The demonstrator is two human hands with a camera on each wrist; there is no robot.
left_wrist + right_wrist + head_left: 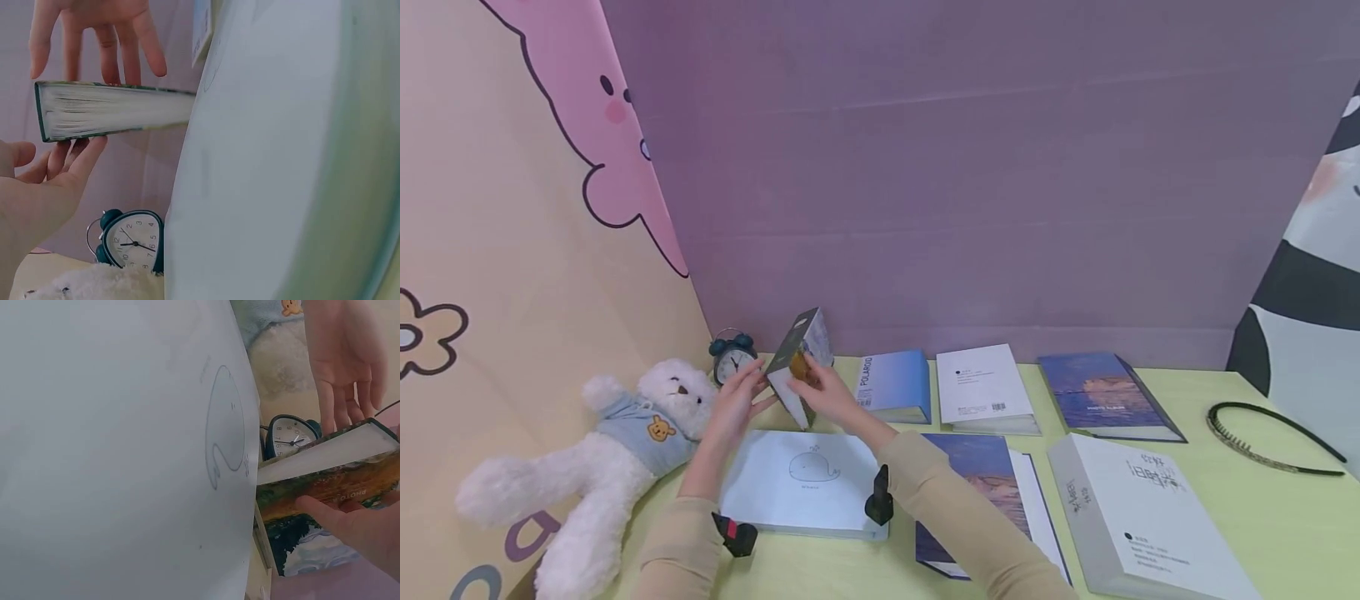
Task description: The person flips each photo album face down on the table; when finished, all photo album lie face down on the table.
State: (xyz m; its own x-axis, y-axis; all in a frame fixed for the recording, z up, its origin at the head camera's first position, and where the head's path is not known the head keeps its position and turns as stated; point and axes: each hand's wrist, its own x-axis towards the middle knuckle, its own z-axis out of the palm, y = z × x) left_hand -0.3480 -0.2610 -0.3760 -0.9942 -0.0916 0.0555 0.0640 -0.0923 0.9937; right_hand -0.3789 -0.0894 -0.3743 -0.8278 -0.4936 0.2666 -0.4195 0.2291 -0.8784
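Observation:
In the head view a photo album point(790, 367) with a dark spine and a landscape cover stands upright and tilted behind a white whale album point(805, 483). My left hand point(736, 407) touches its back cover with the fingertips, thumb held apart. On the picture cover rest the extended fingers of my right hand point(829, 395), so the album is between both hands. The left wrist view shows its page edges point(106, 109) and nearly straight right fingers. Part of the cover point(325, 487) is behind my right hand in the right wrist view.
An alarm clock point(733, 358) and a white plush bear point(640, 454) are at the left. Rightward lie a blue Polaroid album point(898, 383), a white album point(985, 387), sunset albums point(1097, 392) point(970, 475), a thick white book point(1157, 517) and a black headband point(1262, 446).

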